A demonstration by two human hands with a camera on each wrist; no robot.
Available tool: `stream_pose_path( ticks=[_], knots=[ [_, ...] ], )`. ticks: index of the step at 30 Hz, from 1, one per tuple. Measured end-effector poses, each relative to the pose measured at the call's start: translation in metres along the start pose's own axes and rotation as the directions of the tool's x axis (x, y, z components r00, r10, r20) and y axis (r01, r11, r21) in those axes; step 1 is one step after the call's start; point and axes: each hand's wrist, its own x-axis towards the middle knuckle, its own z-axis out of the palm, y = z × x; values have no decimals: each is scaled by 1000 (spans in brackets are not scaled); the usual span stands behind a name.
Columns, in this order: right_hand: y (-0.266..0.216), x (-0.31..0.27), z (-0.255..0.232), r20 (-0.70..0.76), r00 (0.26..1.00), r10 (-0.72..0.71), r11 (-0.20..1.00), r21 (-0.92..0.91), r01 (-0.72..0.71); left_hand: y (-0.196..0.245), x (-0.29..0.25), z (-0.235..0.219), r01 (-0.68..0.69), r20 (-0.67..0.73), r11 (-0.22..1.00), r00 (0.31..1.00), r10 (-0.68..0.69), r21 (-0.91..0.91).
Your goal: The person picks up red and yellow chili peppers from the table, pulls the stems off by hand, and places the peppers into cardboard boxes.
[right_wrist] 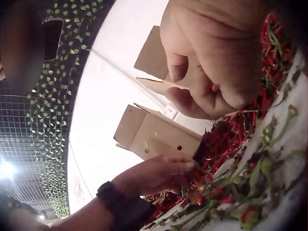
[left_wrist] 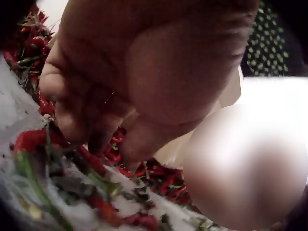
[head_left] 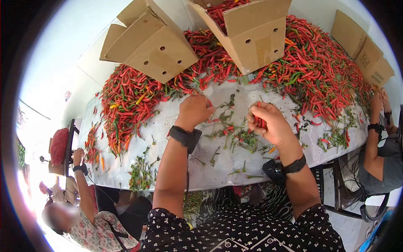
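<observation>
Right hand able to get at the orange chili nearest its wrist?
Probably yes: the orange chili lies close by the right hand, nothing visible covering it, though red chilies already in the grip may hamper picking it up.

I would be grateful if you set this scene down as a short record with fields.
surface: table with a pale cover
produce: large heap of mostly red chillies, a few orange or yellow
boxes: two open cardboard boxes among the chillies, more cardboard far right
scraps: loose green stems
right hand: curled round red chillies
left hand: fingers bent, grip unclear
other people: parts of one left, another right
</observation>
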Motion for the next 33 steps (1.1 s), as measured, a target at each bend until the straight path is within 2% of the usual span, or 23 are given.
stream_pose_path(
  ticks=[2, 3, 5, 6, 8, 9, 11, 15, 17, 20, 21, 23, 27, 30, 32, 33],
  knots=[
    [1, 0, -2, 17, 1000, 18, 997, -79, -16, -3, 4, 4, -98, 73, 991, 993, 92, 89],
    [1, -1, -2, 14, 1000, 16, 997, -77, -15, -3, 4, 5, -101, 75, 991, 993, 94, 90],
    [2, -1, 0, -11, 1000, 21, 995, -100, -22, -2, 1, 7, -153, 75, 987, 985, 156, -38],
    [2, -1, 0, -14, 1000, 21, 995, -99, -22, 2, -1, 4, -155, 77, 987, 985, 158, -40],
    [2, -1, 0, -14, 1000, 19, 996, -82, -21, 10, -4, -1, -218, 66, 945, 968, 240, -244],
    [2, -1, 0, -17, 1000, 20, 996, -81, -22, 17, -7, -6, -218, 69, 945, 968, 242, -245],
    [1, -1, 3, -82, 996, 30, 991, -124, -40, 33, -13, -19, -207, 46, 818, 961, 273, -537],
    [-2, -5, 12, -103, 995, 6, 986, -166, -23, 51, -20, -24, -182, 84, 760, 951, 297, -624],
    [-2, -6, 12, -104, 994, -26, 949, -316, -9, 57, -23, -20, -134, 143, 690, 934, 329, -711],
    [-5, -10, 20, -136, 990, -43, 951, -310, -1, 62, -25, -17, -172, 87, 619, 927, 365, -766],
    [-4, -9, 16, -136, 990, -44, 951, -310, -1, 63, -25, -20, -173, 87, 620, 927, 366, -766],
    [2, -4, 5, -101, 995, -24, 991, -137, 10, 66, -25, -26, 39, 221, 557, 939, 263, -829],
    [1, -3, 5, -105, 994, -22, 994, -106, 11, 61, -23, -17, -16, 140, 495, 950, 278, -869],
    [1, -4, 7, -144, 987, -66, 987, -152, 44, 62, -23, -18, -36, 125, 525, 955, 269, -850],
    [3, -4, 8, -131, 984, -125, 957, -276, 85, 64, -24, -21, -74, 75, 590, 972, 225, -804],
    [3, -4, 9, -130, 984, -125, 957, -276, 85, 64, -25, -23, -74, 75, 590, 972, 225, -804]
  ],
)
